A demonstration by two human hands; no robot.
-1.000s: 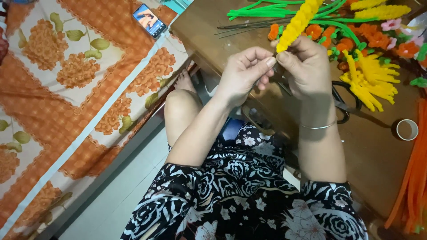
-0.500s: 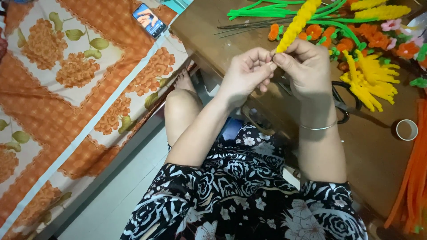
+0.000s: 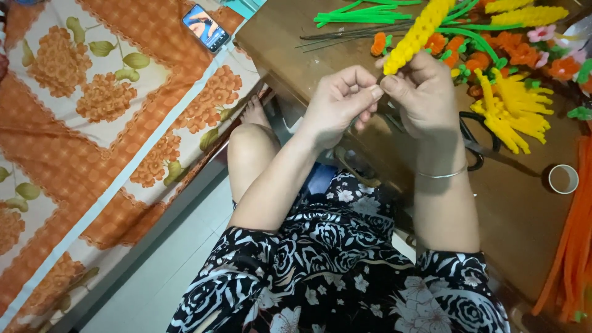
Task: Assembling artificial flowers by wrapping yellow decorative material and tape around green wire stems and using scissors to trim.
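Both hands raised over bench (image 3: 518,203) edge. Our right hand (image 3: 425,95) pinches yellow spike (image 3: 414,36) at its base; left hand (image 3: 338,103), fingertips pressed together, meets it there. Scissors (image 3: 478,139) beside

Even indoor light is falling brightly from above, keeping colours vivid and the focus sharp. The forearms are casting soft shadows onto the bench (image 3: 524,203), and the space under it is sinking into darkness. Wide-angle stretching is bending the bedsheet (image 3: 92,123) at the left edge.
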